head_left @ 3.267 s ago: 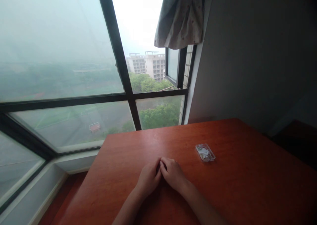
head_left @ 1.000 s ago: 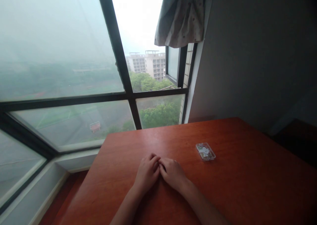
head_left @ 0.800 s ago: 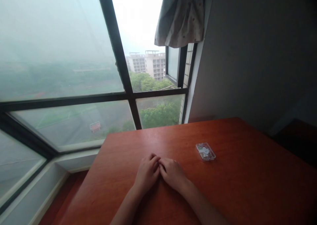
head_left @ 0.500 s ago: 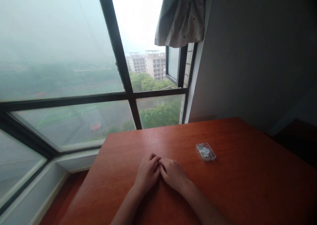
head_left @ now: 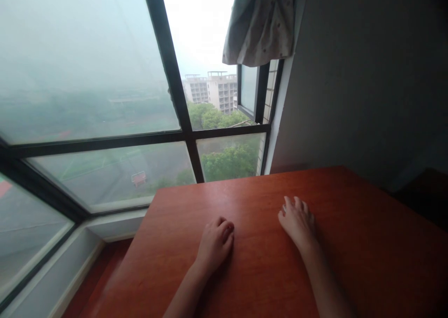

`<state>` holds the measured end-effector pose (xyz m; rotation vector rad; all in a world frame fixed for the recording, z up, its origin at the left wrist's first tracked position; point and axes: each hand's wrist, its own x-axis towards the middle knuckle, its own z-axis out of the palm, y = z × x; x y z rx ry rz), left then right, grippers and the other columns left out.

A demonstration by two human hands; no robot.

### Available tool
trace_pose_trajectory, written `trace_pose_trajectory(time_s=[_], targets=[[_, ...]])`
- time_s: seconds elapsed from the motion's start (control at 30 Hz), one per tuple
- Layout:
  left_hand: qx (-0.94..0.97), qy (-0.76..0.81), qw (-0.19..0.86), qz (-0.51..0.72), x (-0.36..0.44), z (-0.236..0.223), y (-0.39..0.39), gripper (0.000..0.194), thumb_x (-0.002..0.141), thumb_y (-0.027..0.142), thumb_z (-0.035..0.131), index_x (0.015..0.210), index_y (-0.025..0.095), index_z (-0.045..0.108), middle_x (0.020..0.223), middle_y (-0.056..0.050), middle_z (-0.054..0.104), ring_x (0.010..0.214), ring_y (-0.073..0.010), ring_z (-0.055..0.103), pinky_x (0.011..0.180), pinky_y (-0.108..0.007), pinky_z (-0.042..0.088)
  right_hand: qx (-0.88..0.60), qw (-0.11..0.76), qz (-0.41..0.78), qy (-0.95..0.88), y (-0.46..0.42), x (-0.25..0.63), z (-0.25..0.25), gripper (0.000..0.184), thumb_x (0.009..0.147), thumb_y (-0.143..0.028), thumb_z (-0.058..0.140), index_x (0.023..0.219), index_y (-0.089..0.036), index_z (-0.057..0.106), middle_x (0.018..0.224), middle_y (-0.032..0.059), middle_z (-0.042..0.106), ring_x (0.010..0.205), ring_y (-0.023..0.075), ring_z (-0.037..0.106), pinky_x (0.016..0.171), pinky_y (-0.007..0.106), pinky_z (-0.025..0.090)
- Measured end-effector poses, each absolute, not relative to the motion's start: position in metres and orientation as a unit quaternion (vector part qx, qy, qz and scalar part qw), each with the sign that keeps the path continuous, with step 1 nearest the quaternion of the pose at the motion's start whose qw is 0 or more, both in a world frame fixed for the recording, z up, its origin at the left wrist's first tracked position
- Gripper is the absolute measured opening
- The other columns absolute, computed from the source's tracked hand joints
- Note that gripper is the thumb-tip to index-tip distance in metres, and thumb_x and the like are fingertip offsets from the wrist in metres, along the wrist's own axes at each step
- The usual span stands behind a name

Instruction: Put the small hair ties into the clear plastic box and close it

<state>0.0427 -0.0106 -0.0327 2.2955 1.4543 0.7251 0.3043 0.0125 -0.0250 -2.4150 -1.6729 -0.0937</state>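
My left hand [head_left: 215, 243] rests on the reddish-brown wooden table [head_left: 252, 271] with its fingers loosely curled in. Nothing shows between those fingers. Off to the right, my right hand [head_left: 297, 222] lies over a small clear plastic box [head_left: 284, 208], fingers bent around its edges. Only a sliver of the box is visible near the thumb and index finger; the palm and fingers hide its contents and most of its shape.
Beyond the table's far edge stand dark-framed windows [head_left: 189, 133]. A spotted curtain [head_left: 261, 28] hangs over the open window pane [head_left: 249, 89]. A grey wall [head_left: 350, 84] rises behind the table on the right.
My hands were together at the table's middle. The right one has moved right and forward onto the clear box, covering it; the left has stayed nearly in place. The view shifted slightly.
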Motion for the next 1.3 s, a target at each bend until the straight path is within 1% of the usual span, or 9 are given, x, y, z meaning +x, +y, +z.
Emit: trace_pose_trajectory(time_s=[0.13, 0.27, 0.33, 0.43, 0.5, 0.6, 0.87, 1.0, 1.3], targets=[[0.805, 0.509, 0.165, 0.256, 0.043, -0.033, -0.011, 0.017, 0.085, 0.018, 0.049, 0.094, 0.022, 0.063, 0.099, -0.005, 0.060, 0.090, -0.0206, 0.056, 0.081, -0.033, 0.043, -0.821, 0.070, -0.004, -0.566, 0.011, 0.314, -0.033, 0.045, 0.086, -0.025, 0.048, 0.130, -0.021, 0.054, 0.135, 0.0160, 0.046, 0.119, 0.0320, 0.046, 0.088, 0.043, 0.042], [0.805, 0.511, 0.162, 0.256, 0.043, -0.033, -0.011, 0.017, 0.085, 0.018, 0.049, 0.093, 0.023, 0.063, 0.098, -0.005, 0.060, 0.090, -0.0206, 0.056, 0.081, -0.033, 0.043, -0.824, 0.082, 0.000, -0.561, 0.013, 0.317, -0.033, 0.043, 0.085, -0.025, 0.047, 0.128, -0.023, 0.057, 0.135, 0.0154, 0.047, 0.114, 0.0323, 0.050, 0.084, 0.043, 0.045], [0.804, 0.513, 0.160, 0.254, 0.043, -0.033, -0.011, 0.017, 0.085, 0.018, 0.049, 0.093, 0.023, 0.063, 0.099, -0.005, 0.060, 0.090, -0.0208, 0.057, 0.081, -0.033, 0.044, -0.809, 0.108, -0.010, -0.578, 0.014, 0.312, -0.030, 0.044, 0.083, -0.025, 0.051, 0.126, -0.023, 0.058, 0.135, 0.0141, 0.048, 0.113, 0.0321, 0.051, 0.086, 0.043, 0.045], [0.801, 0.516, 0.157, 0.258, 0.043, -0.036, -0.010, 0.019, 0.084, 0.019, 0.050, 0.098, 0.023, 0.062, 0.101, -0.006, 0.061, 0.092, -0.0216, 0.058, 0.083, -0.034, 0.045, -0.740, 0.183, -0.014, -0.647, 0.013, 0.287, -0.026, 0.046, 0.080, -0.026, 0.053, 0.125, -0.020, 0.058, 0.134, 0.0116, 0.050, 0.115, 0.0288, 0.050, 0.096, 0.040, 0.042], [0.796, 0.521, 0.154, 0.267, 0.043, -0.040, -0.010, 0.027, 0.083, 0.020, 0.051, 0.108, 0.023, 0.060, 0.105, -0.007, 0.062, 0.095, -0.0226, 0.058, 0.085, -0.036, 0.045, -0.669, 0.241, 0.010, -0.703, 0.007, 0.263, -0.024, 0.046, 0.082, -0.030, 0.051, 0.126, -0.019, 0.056, 0.132, 0.0105, 0.052, 0.115, 0.0254, 0.050, 0.101, 0.035, 0.039], [0.790, 0.523, 0.154, 0.281, 0.043, -0.044, -0.010, 0.043, 0.081, 0.021, 0.053, 0.124, 0.020, 0.051, 0.113, -0.010, 0.062, 0.100, -0.0244, 0.058, 0.091, -0.040, 0.044, -0.594, 0.279, 0.053, -0.753, -0.007, 0.226, -0.022, 0.045, 0.082, -0.032, 0.051, 0.126, -0.021, 0.057, 0.129, 0.0084, 0.055, 0.115, 0.0246, 0.050, 0.101, 0.034, 0.040], [0.806, 0.504, 0.202, 0.236, 0.039, -0.039, -0.012, 0.072, 0.067, 0.017, 0.056, 0.136, 0.020, 0.038, 0.136, -0.014, 0.050, 0.125, -0.0293, 0.047, 0.104, -0.047, 0.035, -0.602, 0.258, 0.082, -0.751, -0.021, 0.196, -0.027, 0.042, 0.083, -0.032, 0.052, 0.123, -0.022, 0.059, 0.127, 0.0102, 0.055, 0.115, 0.0268, 0.048, 0.100, 0.038, 0.040], [0.813, 0.494, 0.219, 0.219, 0.041, -0.038, -0.013, 0.084, 0.060, 0.022, 0.065, 0.139, 0.020, 0.035, 0.139, -0.015, 0.048, 0.126, -0.0308, 0.046, 0.106, -0.047, 0.034, -0.615, 0.254, 0.080, -0.742, -0.020, 0.194, -0.027, 0.039, 0.083, -0.033, 0.053, 0.120, -0.021, 0.060, 0.124, 0.0106, 0.057, 0.112, 0.0264, 0.049, 0.098, 0.037, 0.042], [0.799, 0.511, 0.197, 0.247, 0.047, -0.044, -0.014, 0.077, 0.065, 0.018, 0.061, 0.138, 0.018, 0.039, 0.137, -0.016, 0.051, 0.126, -0.0317, 0.048, 0.105, -0.050, 0.035, -0.620, 0.244, 0.088, -0.740, -0.023, 0.193, -0.021, 0.041, 0.084, -0.034, 0.052, 0.122, -0.021, 0.059, 0.124, 0.0094, 0.057, 0.111, 0.0259, 0.049, 0.098, 0.035, 0.041]])
